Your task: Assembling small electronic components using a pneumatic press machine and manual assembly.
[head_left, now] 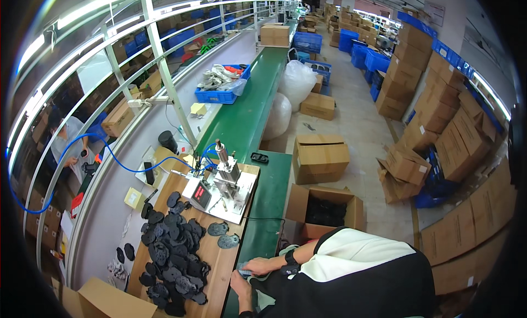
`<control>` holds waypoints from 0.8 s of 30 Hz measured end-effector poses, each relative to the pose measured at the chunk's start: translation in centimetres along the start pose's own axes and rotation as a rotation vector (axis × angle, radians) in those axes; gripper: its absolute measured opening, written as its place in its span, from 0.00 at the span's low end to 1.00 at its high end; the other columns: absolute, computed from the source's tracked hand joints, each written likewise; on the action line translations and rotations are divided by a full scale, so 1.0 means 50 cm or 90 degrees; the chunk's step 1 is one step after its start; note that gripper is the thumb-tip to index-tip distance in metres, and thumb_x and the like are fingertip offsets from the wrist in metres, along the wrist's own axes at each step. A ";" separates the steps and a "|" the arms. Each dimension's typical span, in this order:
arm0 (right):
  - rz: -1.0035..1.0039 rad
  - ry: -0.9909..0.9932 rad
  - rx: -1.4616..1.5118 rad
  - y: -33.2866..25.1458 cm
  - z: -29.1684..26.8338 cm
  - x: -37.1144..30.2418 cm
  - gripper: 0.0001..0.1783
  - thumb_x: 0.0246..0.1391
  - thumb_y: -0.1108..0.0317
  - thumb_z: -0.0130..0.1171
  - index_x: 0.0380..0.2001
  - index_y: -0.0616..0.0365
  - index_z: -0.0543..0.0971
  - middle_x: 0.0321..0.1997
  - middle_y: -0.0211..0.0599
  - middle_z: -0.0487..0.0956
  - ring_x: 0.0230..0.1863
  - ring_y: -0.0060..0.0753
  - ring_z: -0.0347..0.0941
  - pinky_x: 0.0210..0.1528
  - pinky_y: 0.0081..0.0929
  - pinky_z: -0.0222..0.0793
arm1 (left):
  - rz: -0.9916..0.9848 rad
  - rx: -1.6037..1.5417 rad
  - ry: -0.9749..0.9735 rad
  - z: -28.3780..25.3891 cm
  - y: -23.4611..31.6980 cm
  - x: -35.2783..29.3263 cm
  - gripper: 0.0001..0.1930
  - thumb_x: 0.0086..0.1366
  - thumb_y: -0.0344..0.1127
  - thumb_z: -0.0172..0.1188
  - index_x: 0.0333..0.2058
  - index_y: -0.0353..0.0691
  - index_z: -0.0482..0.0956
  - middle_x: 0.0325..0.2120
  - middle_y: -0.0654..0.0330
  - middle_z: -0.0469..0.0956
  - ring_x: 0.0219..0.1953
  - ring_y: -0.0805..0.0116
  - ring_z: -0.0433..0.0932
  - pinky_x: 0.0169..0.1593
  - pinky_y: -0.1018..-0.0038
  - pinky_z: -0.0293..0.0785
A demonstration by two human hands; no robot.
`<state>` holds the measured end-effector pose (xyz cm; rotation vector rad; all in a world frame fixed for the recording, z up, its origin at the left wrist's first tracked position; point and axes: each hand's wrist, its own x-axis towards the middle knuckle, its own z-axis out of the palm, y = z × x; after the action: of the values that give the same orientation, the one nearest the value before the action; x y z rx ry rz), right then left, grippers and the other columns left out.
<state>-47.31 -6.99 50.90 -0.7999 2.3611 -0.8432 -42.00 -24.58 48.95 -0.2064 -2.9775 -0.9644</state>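
My right hand [258, 266], with a dark watch on its wrist, reaches in from the right at the near edge of the green bench. Close beside it is my left hand [240, 285], its forearm rising from the lower edge. Both sets of fingers close around a small blue-grey piece [243, 270]; its kind is too small to make out. Left of my hands, a heap of dark oval plastic parts [170, 252] covers a wooden board [222, 263]. Two greyer oval parts [228, 241] lie apart from the heap, near a small press machine [225, 181] with a digital display.
A green conveyor bench [247, 109] runs away ahead, carrying a blue crate [217, 97] of gloves. An open carton [351, 211] of dark parts stands right of the bench. Stacked cartons [403, 71] line the right. Beyond the white rails, another person [66, 137] works at left.
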 end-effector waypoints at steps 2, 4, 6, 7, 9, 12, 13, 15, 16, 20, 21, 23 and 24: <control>-0.067 -0.031 -0.076 0.006 -0.006 0.006 0.24 0.48 0.67 0.70 0.49 0.60 0.76 0.46 0.51 0.82 0.49 0.57 0.80 0.47 0.51 0.75 | 0.015 0.036 0.008 -0.004 0.006 0.000 0.12 0.57 0.26 0.62 0.37 0.34 0.70 0.34 0.44 0.76 0.41 0.37 0.76 0.43 0.49 0.72; -0.089 -0.049 -0.094 0.016 -0.017 0.012 0.23 0.48 0.67 0.70 0.47 0.60 0.76 0.45 0.50 0.81 0.48 0.57 0.80 0.47 0.51 0.76 | 0.021 0.050 0.001 -0.002 0.010 0.008 0.12 0.57 0.27 0.63 0.38 0.34 0.70 0.34 0.44 0.76 0.41 0.37 0.76 0.43 0.49 0.72; -0.105 -0.063 -0.110 0.018 -0.020 0.020 0.22 0.48 0.67 0.70 0.46 0.60 0.75 0.43 0.49 0.81 0.48 0.57 0.80 0.47 0.50 0.76 | 0.032 0.062 -0.009 -0.003 0.007 0.013 0.13 0.57 0.28 0.63 0.38 0.34 0.70 0.34 0.44 0.76 0.41 0.37 0.77 0.42 0.49 0.72; -0.152 -0.046 -0.135 0.015 -0.017 0.024 0.20 0.48 0.66 0.70 0.42 0.60 0.76 0.42 0.49 0.82 0.46 0.57 0.80 0.46 0.50 0.77 | 0.023 0.044 -0.011 -0.008 0.007 0.008 0.13 0.56 0.27 0.63 0.37 0.34 0.70 0.34 0.44 0.76 0.41 0.37 0.76 0.42 0.49 0.71; -0.189 -0.025 -0.159 0.020 -0.018 0.026 0.17 0.47 0.65 0.69 0.39 0.60 0.77 0.40 0.49 0.83 0.45 0.57 0.81 0.45 0.50 0.77 | 0.021 0.023 -0.021 -0.011 0.012 0.004 0.13 0.55 0.26 0.63 0.37 0.34 0.70 0.34 0.44 0.76 0.41 0.37 0.76 0.42 0.49 0.71; -0.249 -0.047 -0.185 0.030 -0.027 0.035 0.21 0.47 0.63 0.69 0.42 0.62 0.76 0.41 0.52 0.81 0.45 0.59 0.80 0.45 0.51 0.77 | 0.010 0.077 -0.047 -0.001 -0.004 0.010 0.06 0.63 0.24 0.54 0.39 0.34 0.72 0.36 0.43 0.77 0.42 0.40 0.78 0.43 0.53 0.73; -0.245 -0.045 -0.182 0.029 -0.030 0.039 0.21 0.47 0.63 0.69 0.42 0.62 0.76 0.41 0.52 0.81 0.45 0.59 0.80 0.45 0.51 0.77 | 0.012 0.077 -0.052 0.000 -0.007 0.009 0.06 0.63 0.24 0.54 0.39 0.34 0.72 0.36 0.43 0.77 0.42 0.40 0.78 0.43 0.53 0.73; -0.250 -0.112 -0.237 0.030 -0.038 0.045 0.22 0.48 0.63 0.69 0.45 0.60 0.74 0.44 0.48 0.78 0.44 0.58 0.80 0.45 0.49 0.77 | 0.056 0.052 -0.009 0.005 -0.011 0.013 0.14 0.52 0.21 0.62 0.37 0.33 0.70 0.34 0.42 0.76 0.40 0.36 0.76 0.41 0.50 0.71; -0.248 -0.112 -0.235 0.030 -0.044 0.044 0.22 0.48 0.63 0.69 0.45 0.60 0.74 0.44 0.48 0.78 0.44 0.58 0.80 0.45 0.49 0.77 | 0.057 0.051 -0.011 0.009 -0.016 0.016 0.14 0.52 0.21 0.62 0.37 0.33 0.70 0.34 0.42 0.76 0.40 0.36 0.76 0.41 0.50 0.71; -0.252 -0.089 -0.215 0.035 -0.035 0.040 0.23 0.46 0.64 0.69 0.46 0.59 0.74 0.44 0.48 0.79 0.44 0.58 0.80 0.45 0.50 0.77 | 0.022 0.004 -0.037 0.018 -0.034 0.011 0.15 0.54 0.25 0.66 0.39 0.33 0.71 0.37 0.42 0.76 0.42 0.36 0.76 0.43 0.49 0.71; -0.260 -0.073 -0.209 0.040 -0.026 0.041 0.24 0.46 0.64 0.69 0.46 0.58 0.74 0.44 0.48 0.79 0.44 0.58 0.80 0.45 0.50 0.77 | -0.001 -0.002 -0.053 0.014 -0.031 0.009 0.16 0.56 0.27 0.66 0.41 0.32 0.71 0.38 0.42 0.77 0.43 0.36 0.76 0.44 0.49 0.72; -0.272 -0.056 -0.186 0.031 -0.026 0.033 0.24 0.45 0.63 0.70 0.45 0.58 0.75 0.43 0.48 0.79 0.44 0.58 0.80 0.45 0.50 0.77 | -0.002 -0.020 -0.064 0.002 -0.024 -0.002 0.17 0.59 0.29 0.65 0.44 0.32 0.71 0.40 0.41 0.77 0.45 0.36 0.76 0.46 0.50 0.72; -0.286 -0.040 -0.164 0.030 -0.027 0.030 0.23 0.44 0.62 0.70 0.43 0.58 0.76 0.41 0.47 0.80 0.43 0.57 0.80 0.45 0.51 0.77 | -0.003 -0.037 -0.072 -0.002 -0.023 -0.011 0.17 0.61 0.30 0.64 0.47 0.31 0.72 0.42 0.40 0.77 0.47 0.37 0.77 0.48 0.52 0.73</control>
<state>-49.72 -6.54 50.42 -1.4782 2.2961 -0.6716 -41.62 -25.61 48.32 -0.2624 -3.0544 -1.0760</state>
